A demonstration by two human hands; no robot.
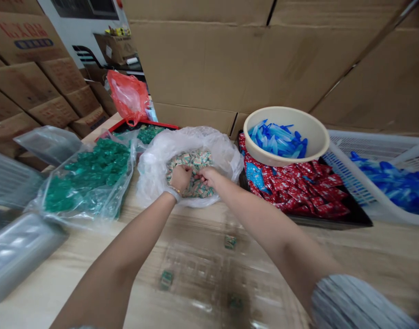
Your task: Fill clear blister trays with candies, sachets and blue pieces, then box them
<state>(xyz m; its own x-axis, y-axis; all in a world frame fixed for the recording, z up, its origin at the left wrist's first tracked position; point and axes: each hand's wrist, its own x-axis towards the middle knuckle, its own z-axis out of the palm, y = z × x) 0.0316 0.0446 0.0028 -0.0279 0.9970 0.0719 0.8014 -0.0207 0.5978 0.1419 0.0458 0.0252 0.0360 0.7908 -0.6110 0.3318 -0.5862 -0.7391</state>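
Packets (pixel 197 188) lie heaped inside the white plastic bag (pixel 151 167), which seems spread wide so that the left hand (pixel 180 178) and right hand (pixel 208 176) can reach in together. Within the bag both are curled, though whether either grips a packet cannot be told; the packets look small, blocky and pale with green markings.

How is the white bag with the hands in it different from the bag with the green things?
The white bag looks cloudy; the green-filled bag is clearer.
The white bag holds small pale pieces; the green-filled bag holds shiny green pieces.
The left hand and right hand reach into the white bag; neither is in the green-filled bag.
Both are plastic bags on the table.
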